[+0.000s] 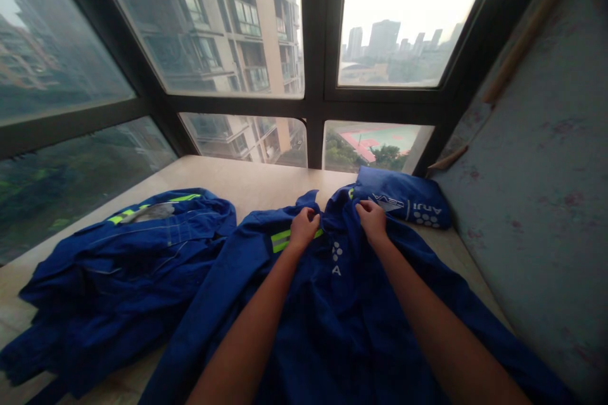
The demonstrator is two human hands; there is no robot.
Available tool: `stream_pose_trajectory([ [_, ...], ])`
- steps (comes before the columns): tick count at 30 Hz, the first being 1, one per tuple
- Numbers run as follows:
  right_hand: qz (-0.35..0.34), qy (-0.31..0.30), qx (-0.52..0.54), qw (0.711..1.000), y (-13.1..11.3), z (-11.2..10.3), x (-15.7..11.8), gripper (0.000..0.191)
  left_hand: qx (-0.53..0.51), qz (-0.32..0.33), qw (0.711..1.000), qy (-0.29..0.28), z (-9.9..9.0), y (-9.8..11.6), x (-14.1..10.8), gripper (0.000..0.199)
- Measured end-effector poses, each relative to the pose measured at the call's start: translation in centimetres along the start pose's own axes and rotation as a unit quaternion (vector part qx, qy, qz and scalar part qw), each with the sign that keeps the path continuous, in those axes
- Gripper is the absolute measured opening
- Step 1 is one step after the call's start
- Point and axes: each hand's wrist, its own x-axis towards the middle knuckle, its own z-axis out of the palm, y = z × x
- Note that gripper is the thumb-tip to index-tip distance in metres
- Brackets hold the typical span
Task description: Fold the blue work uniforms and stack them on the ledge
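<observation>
A blue work jacket [323, 329] with white print and yellow-green reflective strips lies spread across the pale ledge, its collar end toward the windows. My left hand [304, 228] pinches the jacket cloth beside the collar, just above a reflective strip. On the other side of the collar, my right hand [372, 220] has its fingers closed on the jacket's edge. Directly behind my right hand sits a folded blue garment [413, 199] with white lettering.
Another blue garment [142, 259] with reflective strips lies crumpled at the left, something grey on top. The pale ledge [256, 183] meets dark-framed windows at the back. A patterned wall [536, 215] with peeling edges borders the right side.
</observation>
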Motion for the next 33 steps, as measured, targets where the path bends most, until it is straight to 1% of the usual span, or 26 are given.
stream_pose_trajectory([
  [2, -0.048, -0.002, -0.064, 0.997, -0.6, 0.9, -0.5, 0.029, 0.023, 0.020, 0.999, -0.021, 1.4, 0.4, 0.4, 0.017],
  [4, -0.093, -0.023, -0.122, 0.988, -1.0, 2.1, -1.2, 0.024, 0.038, 0.041, 0.997, -0.045, 2.7, 0.6, 0.6, 0.016],
  [6, -0.126, -0.048, -0.165, 0.977, -0.8, 3.4, -1.8, 0.021, 0.050, 0.059, 0.995, -0.062, 3.8, 0.4, 0.4, 0.016],
  [8, -0.143, -0.066, -0.201, 0.967, -0.1, 4.3, -2.3, 0.022, 0.062, 0.071, 0.993, -0.068, 4.3, -0.3, -0.1, 0.018],
  [10, -0.147, -0.076, -0.228, 0.959, 1.1, 4.6, -2.7, 0.023, 0.073, 0.081, 0.992, -0.066, 4.3, -1.1, -0.7, 0.016],
  [14, -0.149, -0.089, -0.252, 0.952, 3.6, 4.1, -3.2, 0.023, 0.093, 0.103, 0.989, -0.056, 3.9, -2.4, -1.9, 0.018],
  [18, -0.156, -0.088, -0.248, 0.952, 4.7, 3.8, -3.0, 0.022, 0.114, 0.124, 0.984, -0.054, 3.8, -2.7, -2.6, 0.021],
  [22, -0.157, -0.073, -0.245, 0.954, 5.1, 3.9, -2.6, 0.025, 0.139, 0.123, 0.982, -0.045, 3.9, -2.7, -2.6, 0.033],
  [26, -0.165, -0.065, -0.263, 0.948, 5.0, 3.9, -2.6, 0.027, 0.179, 0.115, 0.977, -0.023, 4.1, -2.5, -2.1, 0.034],
  [29, -0.180, -0.065, -0.289, 0.938, 4.4, 4.2, -2.4, 0.028, 0.211, 0.133, 0.968, -0.030, 4.6, -2.3, -2.4, 0.026],
  [33, -0.206, -0.085, -0.339, 0.914, 3.5, 5.1, -2.2, 0.024, 0.243, 0.165, 0.955, -0.037, 5.1, -2.4, -3.5, 0.031],
])
